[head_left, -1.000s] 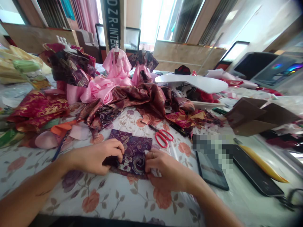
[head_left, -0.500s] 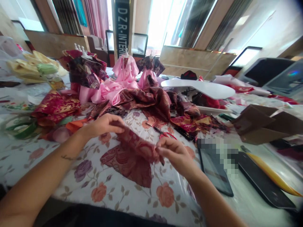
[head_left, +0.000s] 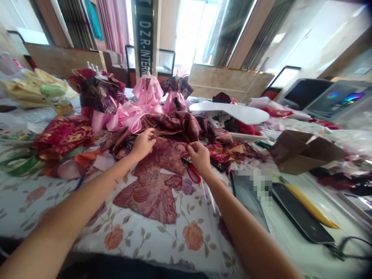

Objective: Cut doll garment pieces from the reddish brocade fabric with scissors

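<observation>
A patterned reddish-brown cloth piece (head_left: pixel 154 190) lies spread on the floral tablecloth (head_left: pixel 116 236), its upper part wide like sleeves. At its upper left edge is my left hand (head_left: pixel 143 144), fingers bent around the fabric's edge. My right hand (head_left: pixel 200 155) pinches the upper right corner of the same cloth. Red-handled scissors (head_left: pixel 194 174) lie just below my right hand, their blades partly under the hand and cloth.
Behind the cloth are crumpled brown satin (head_left: pixel 186 124), small pink dresses on stands (head_left: pixel 147 93) and a white board (head_left: pixel 229 111). To the right lie a dark tablet (head_left: pixel 247 197), a black case (head_left: pixel 302 213) and an open cardboard box (head_left: pixel 293 155). Green tape (head_left: pixel 20 164) sits left.
Both hands have moved away from me and the folded upper part of the cloth now lies opened out flat. The scissors show more fully. The view has shifted slightly.
</observation>
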`<state>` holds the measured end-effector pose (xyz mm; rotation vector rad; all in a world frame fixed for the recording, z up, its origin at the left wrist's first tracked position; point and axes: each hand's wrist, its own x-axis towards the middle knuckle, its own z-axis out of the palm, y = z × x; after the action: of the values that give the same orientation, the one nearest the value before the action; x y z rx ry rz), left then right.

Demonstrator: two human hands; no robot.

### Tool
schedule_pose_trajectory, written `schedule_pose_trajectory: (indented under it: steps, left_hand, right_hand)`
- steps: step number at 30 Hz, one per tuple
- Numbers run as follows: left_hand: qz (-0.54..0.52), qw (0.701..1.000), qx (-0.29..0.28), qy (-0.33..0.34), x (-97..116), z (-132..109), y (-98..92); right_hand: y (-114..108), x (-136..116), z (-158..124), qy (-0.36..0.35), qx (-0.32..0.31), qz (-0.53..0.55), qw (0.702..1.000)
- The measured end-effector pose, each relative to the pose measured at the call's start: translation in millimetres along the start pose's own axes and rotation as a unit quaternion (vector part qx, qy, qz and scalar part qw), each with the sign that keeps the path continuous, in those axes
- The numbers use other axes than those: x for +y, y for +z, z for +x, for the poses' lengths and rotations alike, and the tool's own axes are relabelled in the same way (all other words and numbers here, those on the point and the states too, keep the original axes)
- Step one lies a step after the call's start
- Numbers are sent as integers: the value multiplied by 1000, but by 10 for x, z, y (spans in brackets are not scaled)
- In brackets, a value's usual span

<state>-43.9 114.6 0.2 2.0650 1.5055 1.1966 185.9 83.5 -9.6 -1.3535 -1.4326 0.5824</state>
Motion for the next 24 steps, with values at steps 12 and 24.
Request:
schedule_pose_trajectory:
  steps: [12,24]
  left_hand:
    - [355,893,-276,-16,365,-1140,-661]
    - [156,899,-399,89,135,-691,-960]
  right_hand:
    - [58,-154,-87,77,-101,162,979]
    - [-326,-541,-781,164,-114,263,944]
